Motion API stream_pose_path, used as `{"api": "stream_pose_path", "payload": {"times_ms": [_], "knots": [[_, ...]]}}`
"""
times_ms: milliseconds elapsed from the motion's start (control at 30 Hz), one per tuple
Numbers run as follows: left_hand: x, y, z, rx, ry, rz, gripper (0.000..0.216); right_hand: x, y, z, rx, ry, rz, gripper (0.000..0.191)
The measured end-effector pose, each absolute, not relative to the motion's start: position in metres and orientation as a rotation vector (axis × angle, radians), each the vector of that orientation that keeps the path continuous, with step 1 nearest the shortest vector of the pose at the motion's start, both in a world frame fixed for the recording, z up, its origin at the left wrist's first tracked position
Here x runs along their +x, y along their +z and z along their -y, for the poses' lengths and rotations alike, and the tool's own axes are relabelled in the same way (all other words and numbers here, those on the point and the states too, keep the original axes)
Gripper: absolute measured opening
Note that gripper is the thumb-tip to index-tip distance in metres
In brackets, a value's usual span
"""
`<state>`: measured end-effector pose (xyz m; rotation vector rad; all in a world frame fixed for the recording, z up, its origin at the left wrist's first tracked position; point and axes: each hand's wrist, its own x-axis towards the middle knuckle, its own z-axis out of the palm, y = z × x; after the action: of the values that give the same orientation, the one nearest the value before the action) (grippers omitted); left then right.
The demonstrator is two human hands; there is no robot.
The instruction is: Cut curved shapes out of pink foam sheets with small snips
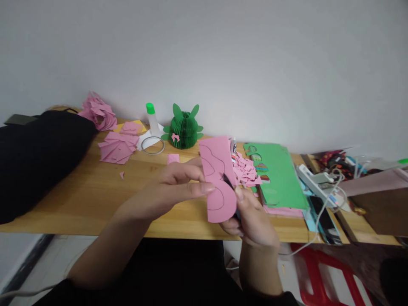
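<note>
Above the table's front edge, a sheet of pink paper [216, 197] with dark curved outlines is held up. My left hand [178, 180] pinches its left side between thumb and fingers. My right hand [255, 219] is closed round scissors, mostly hidden behind the paper; a dark blade [227, 182] shows in a cut along the drawn line. The paper's lower right edge is rounded. Behind it, pink paper scraps [245, 170] lie heaped beside a small glue tube [233, 146].
A green paper cactus-like figure [184, 131], a glue bottle with green cap [153, 121] and a metal ring [153, 145] stand or lie behind. Folded pink papers [117, 147] and a black bag [47, 153] are left. Green sheets [283, 178], a power strip [314, 182] and phone [324, 219] lie right.
</note>
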<state>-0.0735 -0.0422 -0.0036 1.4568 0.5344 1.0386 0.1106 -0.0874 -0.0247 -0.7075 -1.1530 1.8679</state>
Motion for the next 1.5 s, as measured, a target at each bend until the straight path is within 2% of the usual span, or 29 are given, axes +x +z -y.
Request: {"api": "stream_pose_path", "payload": {"times_ms": [367,700,967,1233,1500], "knots": [[-0.078,0.003,0.051,2.068,1.003,-0.853,0.019,0.111,-0.029,0.085,-0.729,1.908,1.046,0.042],[-0.078,0.004,0.047,1.882,1.102,-0.926,0.017,0.108,-0.028,0.085,-0.818,1.92,0.958,0.044],[-0.059,-0.008,0.055,1.586,1.315,-0.938,0.029,0.098,-0.015,0.084,-0.833,1.914,0.913,0.036],[-0.048,-0.011,0.063,1.534,1.549,-1.048,0.032,0.091,-0.021,0.087,-0.81,1.807,0.909,0.042],[-0.043,-0.011,0.065,1.536,1.549,-1.093,0.037,0.092,-0.023,0.087,-0.771,1.809,0.91,0.046]]}}
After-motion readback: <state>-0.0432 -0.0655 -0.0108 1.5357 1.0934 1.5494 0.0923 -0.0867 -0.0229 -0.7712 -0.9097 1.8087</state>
